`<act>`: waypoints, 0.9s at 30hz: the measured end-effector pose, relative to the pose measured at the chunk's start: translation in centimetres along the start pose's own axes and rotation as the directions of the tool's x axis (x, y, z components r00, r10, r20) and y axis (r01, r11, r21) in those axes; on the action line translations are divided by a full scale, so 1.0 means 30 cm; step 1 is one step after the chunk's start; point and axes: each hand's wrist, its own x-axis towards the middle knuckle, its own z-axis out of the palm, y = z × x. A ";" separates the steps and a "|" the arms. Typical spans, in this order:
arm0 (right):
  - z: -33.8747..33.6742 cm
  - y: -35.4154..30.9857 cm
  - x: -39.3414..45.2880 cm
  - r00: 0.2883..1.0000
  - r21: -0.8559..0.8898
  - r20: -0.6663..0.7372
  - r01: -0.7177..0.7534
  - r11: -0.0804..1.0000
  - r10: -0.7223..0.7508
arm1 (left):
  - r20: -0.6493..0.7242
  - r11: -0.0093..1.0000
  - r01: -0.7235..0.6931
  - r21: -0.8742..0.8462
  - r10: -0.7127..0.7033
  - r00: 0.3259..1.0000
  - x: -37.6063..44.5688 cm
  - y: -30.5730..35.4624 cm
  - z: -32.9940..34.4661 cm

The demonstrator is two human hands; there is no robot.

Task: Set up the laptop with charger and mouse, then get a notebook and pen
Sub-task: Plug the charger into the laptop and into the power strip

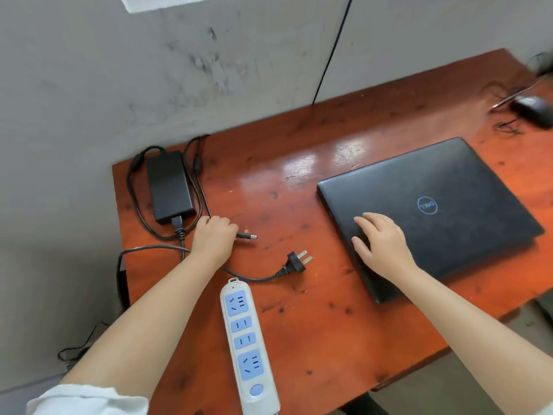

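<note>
A closed black laptop (pixel 431 211) lies on the right half of the red-brown table (pixel 299 310). My right hand (pixel 380 244) rests flat on its lid near the left edge, fingers spread. My left hand (pixel 214 236) is closed around the thin charger cable, whose barrel connector (pixel 248 236) sticks out to the right of my fingers. The black charger brick (pixel 169 187) sits at the table's far left corner amid cable loops. Its wall plug (pixel 294 262) lies loose between my arms. A black mouse (pixel 534 110) sits at the far right.
A white power strip (pixel 247 339) with blue sockets lies near the front edge, between my forearms. A grey wall runs behind the table, with a black cable (pixel 332 52) hanging down it. The table's left edge is close beside the charger brick.
</note>
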 end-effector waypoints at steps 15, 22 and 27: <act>0.056 0.137 0.028 0.989 -0.124 0.018 -0.146 0.981 0.150 | -0.040 0.988 -0.099 -0.120 0.095 0.995 0.314 0.274 -0.077; 0.053 0.140 0.027 0.990 -0.109 0.012 -0.137 0.985 0.139 | -0.087 0.983 -0.110 -0.151 0.097 0.991 0.335 0.304 -0.043; 0.062 0.149 0.024 0.991 -0.118 0.011 -0.130 0.985 0.132 | -0.132 0.969 -0.135 -0.207 0.109 0.985 0.322 0.308 -0.036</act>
